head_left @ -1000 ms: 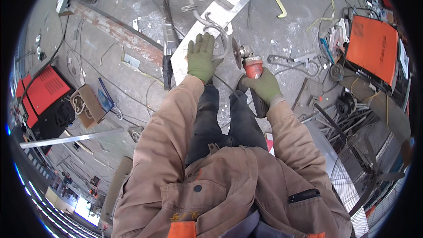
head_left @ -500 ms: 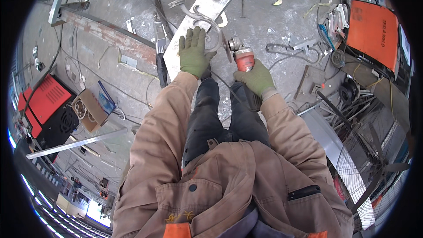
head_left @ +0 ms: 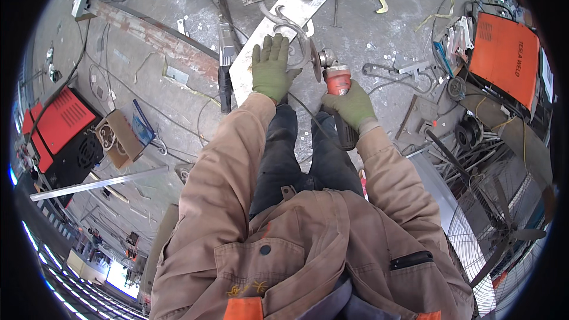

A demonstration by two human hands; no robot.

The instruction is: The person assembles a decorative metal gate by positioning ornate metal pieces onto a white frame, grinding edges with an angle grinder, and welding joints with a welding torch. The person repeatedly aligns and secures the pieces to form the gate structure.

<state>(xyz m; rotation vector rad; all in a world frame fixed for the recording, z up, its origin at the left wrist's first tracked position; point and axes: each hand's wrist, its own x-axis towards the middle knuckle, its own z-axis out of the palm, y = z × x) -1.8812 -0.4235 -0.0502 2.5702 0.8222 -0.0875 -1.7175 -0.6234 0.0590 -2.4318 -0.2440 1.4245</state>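
Note:
My left hand [head_left: 271, 70], in a green glove, lies flat with fingers spread on a pale flat metal bar [head_left: 252, 65] on the concrete floor. A curled iron scroll [head_left: 284, 21] rests on that bar just beyond my fingers. My right hand [head_left: 354, 105], also gloved, grips the black handle of a red angle grinder [head_left: 336, 80]. The grinder's disc [head_left: 314, 62] stands close to the scroll, right of my left hand. Whether the disc touches the metal I cannot tell.
An orange welding machine [head_left: 504, 59] with cables sits at the right, a red one [head_left: 56, 124] at the left. A rusty beam [head_left: 148, 29], a cardboard box [head_left: 118, 136], a long thin metal strip [head_left: 95, 184] and a wire fan guard [head_left: 498, 231] surround me.
The view has shifted slightly, so hands and metalwork sit a little higher in the picture. Both hands keep the same hold; the grinder stays by the scroll.

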